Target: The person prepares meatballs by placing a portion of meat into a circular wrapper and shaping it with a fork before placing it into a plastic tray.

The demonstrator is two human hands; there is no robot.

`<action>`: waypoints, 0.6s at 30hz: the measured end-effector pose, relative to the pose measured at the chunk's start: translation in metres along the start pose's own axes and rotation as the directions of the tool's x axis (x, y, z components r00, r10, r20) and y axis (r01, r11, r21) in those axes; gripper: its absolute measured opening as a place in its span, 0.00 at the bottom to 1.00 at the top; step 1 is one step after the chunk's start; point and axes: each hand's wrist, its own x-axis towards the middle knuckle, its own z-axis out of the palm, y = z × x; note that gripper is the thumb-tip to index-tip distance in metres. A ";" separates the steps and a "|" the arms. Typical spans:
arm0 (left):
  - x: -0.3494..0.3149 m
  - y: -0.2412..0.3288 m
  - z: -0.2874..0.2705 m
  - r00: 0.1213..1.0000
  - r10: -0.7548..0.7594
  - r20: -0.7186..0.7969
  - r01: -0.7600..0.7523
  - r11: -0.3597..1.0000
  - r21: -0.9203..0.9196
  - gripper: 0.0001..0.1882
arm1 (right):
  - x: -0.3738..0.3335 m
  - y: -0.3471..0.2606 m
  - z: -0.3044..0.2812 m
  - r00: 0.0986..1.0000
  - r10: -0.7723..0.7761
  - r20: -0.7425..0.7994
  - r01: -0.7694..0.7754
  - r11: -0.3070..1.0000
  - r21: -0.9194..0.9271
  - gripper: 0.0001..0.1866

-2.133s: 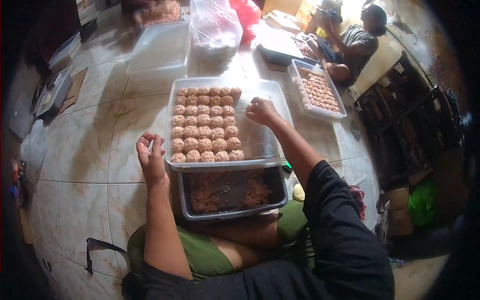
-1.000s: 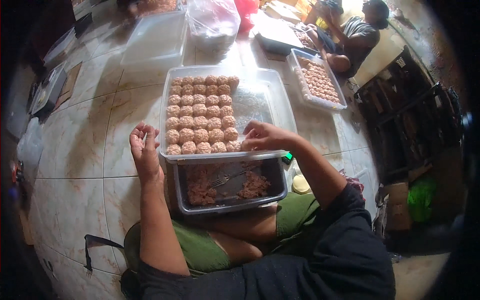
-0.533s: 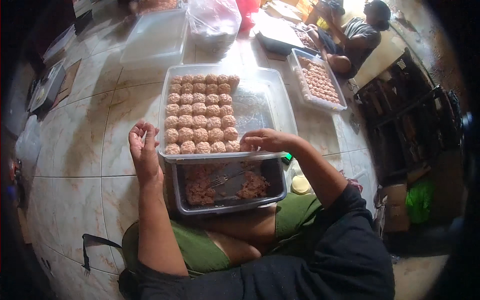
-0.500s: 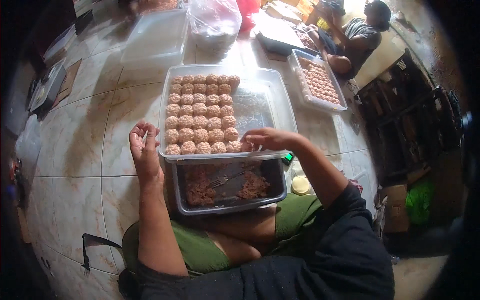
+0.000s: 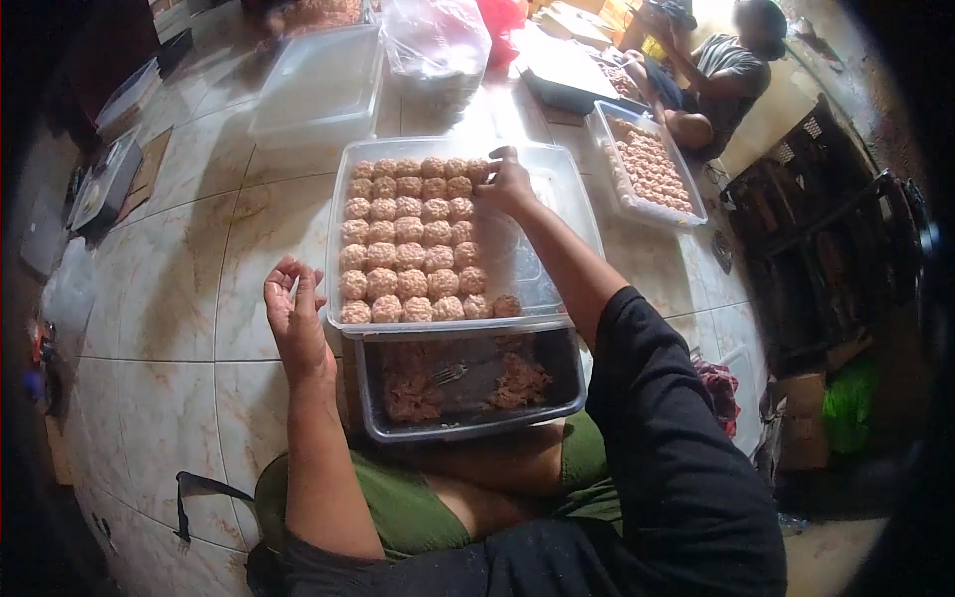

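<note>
Pink meat balls (image 5: 413,239) fill the clear tray (image 5: 572,214); right hand (image 5: 505,184), fingers together, has moved from the near row to the far one; left hand (image 5: 295,313) stays open, empty.

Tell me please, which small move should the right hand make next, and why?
Probably lower the right hand and set a ball at the end of the top row of meatballs: it hovers there, and the clear tray is bare on that side.

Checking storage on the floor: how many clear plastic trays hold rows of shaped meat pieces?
2. One large clear tray lies by the person's knees, under the right hand. A second tray lies farther right, near the seated person. Others may be hidden at the top edge.
</note>
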 end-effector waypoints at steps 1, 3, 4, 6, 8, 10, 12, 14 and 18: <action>0.000 0.000 0.002 1.000 -0.002 0.013 0.002 1.000 -0.012 0.22 | 0.000 0.006 -0.001 1.000 0.012 0.006 -0.012 0.999 0.042 0.39; 0.000 0.001 -0.002 1.000 -0.003 0.015 0.003 1.000 -0.009 0.22 | -0.008 -0.010 -0.009 0.998 0.031 0.060 -0.030 0.999 -0.025 0.40; -0.001 0.002 -0.005 1.000 -0.004 0.008 0.004 1.000 0.008 0.22 | -0.012 -0.019 -0.010 0.993 0.050 0.106 -0.040 0.995 -0.095 0.40; -0.001 0.002 -0.003 1.000 -0.005 0.014 0.005 1.000 0.016 0.22 | -0.018 -0.018 -0.011 0.999 -0.004 0.034 0.009 0.988 -0.154 0.40; -0.001 0.002 -0.001 1.000 0.009 0.023 -0.010 1.000 0.025 0.22 | -0.017 -0.013 -0.010 0.997 -0.060 -0.038 0.050 0.975 -0.215 0.40; -0.001 0.000 0.005 1.000 -0.003 0.026 0.002 1.000 0.022 0.22 | -0.008 0.003 -0.011 0.985 -0.170 0.029 0.171 0.985 -0.036 0.38; 0.004 -0.004 -0.001 1.000 -0.023 -0.017 0.023 0.999 0.027 0.21 | -0.005 -0.001 -0.016 0.975 -0.186 0.118 0.183 0.982 0.039 0.35; 0.008 -0.013 -0.005 0.999 -0.028 -0.022 0.029 0.999 0.028 0.20 | -0.004 0.007 -0.029 0.956 -0.187 0.227 0.150 0.974 0.169 0.30; 0.027 -0.026 -0.025 0.996 -0.025 -0.080 0.028 0.999 0.038 0.20 | -0.033 0.011 -0.103 0.868 -0.237 0.436 -0.088 0.791 0.606 0.27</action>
